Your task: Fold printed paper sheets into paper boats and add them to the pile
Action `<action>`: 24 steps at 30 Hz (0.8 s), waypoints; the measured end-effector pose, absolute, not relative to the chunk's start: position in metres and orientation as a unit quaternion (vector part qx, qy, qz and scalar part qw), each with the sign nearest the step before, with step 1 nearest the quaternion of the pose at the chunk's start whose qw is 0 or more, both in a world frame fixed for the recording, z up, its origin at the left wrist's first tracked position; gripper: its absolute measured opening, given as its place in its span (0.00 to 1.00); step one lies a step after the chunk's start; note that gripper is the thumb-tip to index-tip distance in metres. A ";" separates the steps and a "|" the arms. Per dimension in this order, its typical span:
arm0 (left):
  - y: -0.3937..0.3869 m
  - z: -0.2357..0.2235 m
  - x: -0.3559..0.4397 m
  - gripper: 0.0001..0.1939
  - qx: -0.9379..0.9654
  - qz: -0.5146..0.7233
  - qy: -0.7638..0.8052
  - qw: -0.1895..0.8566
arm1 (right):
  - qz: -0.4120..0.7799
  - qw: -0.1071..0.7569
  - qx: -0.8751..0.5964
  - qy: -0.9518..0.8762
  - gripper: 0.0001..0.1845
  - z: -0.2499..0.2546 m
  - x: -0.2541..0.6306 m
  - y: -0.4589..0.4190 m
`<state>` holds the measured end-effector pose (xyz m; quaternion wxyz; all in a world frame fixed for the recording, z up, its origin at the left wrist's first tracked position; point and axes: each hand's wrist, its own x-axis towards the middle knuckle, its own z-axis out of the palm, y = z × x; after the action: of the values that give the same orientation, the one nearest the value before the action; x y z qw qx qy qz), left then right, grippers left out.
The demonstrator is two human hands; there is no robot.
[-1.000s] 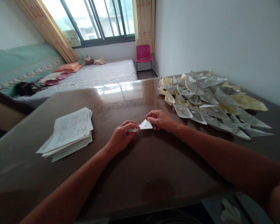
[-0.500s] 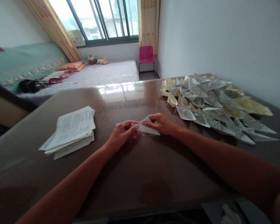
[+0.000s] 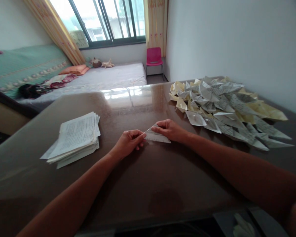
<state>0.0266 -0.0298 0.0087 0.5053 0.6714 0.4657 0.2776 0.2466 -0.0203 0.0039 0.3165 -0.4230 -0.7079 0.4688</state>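
A small folded sheet of paper (image 3: 155, 136) with writing on it is held just above the brown tabletop, its outline roughly triangular. My left hand (image 3: 130, 142) pinches its left corner between thumb and fingers. Over its upper right edge, my right hand (image 3: 169, 130) grips with the thumb in front and the fingers behind, hiding part of the paper. To the right lies a large cluster of folded paper boats (image 3: 219, 105), white and yellowish. A stack of written sheets (image 3: 75, 138) rests left of my hands.
The glossy brown table (image 3: 128, 191) spreads under both arms. Beyond it stand a bed (image 3: 120, 74) with a pale sheet and a pink chair (image 3: 154, 56) below the window. A white wall (image 3: 227, 39) runs along the right side. A dark chair back (image 3: 12, 115) is at left.
My left hand has slid slightly left and down to the paper's corner, leaving more of the folded sheet showing. The right hand keeps its hold almost in place.
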 end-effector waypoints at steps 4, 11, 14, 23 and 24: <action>-0.029 0.011 0.023 0.18 0.647 0.325 0.473 0.502 | 0.585 0.270 -0.402 -0.651 0.37 0.009 0.257 -0.018; -0.025 0.008 0.019 0.18 0.605 0.367 0.484 0.515 | 0.568 0.231 -0.416 -0.671 0.29 0.021 0.275 -0.017; -0.025 0.009 0.019 0.19 0.604 0.373 0.487 0.508 | 0.547 0.227 -0.425 -0.685 0.26 0.022 0.274 -0.018; -0.024 0.008 0.018 0.19 0.606 0.375 0.486 0.506 | 0.726 0.204 -0.387 -0.531 0.33 0.013 0.281 -0.013; -0.024 0.008 0.018 0.19 0.607 0.376 0.485 0.506 | 0.730 0.196 -0.386 -0.528 0.30 0.012 0.281 -0.013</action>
<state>0.0180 -0.0241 0.0079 0.5058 0.6066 0.4850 0.3755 0.2807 -0.0129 0.0121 0.1960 -0.3865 -0.5283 0.7301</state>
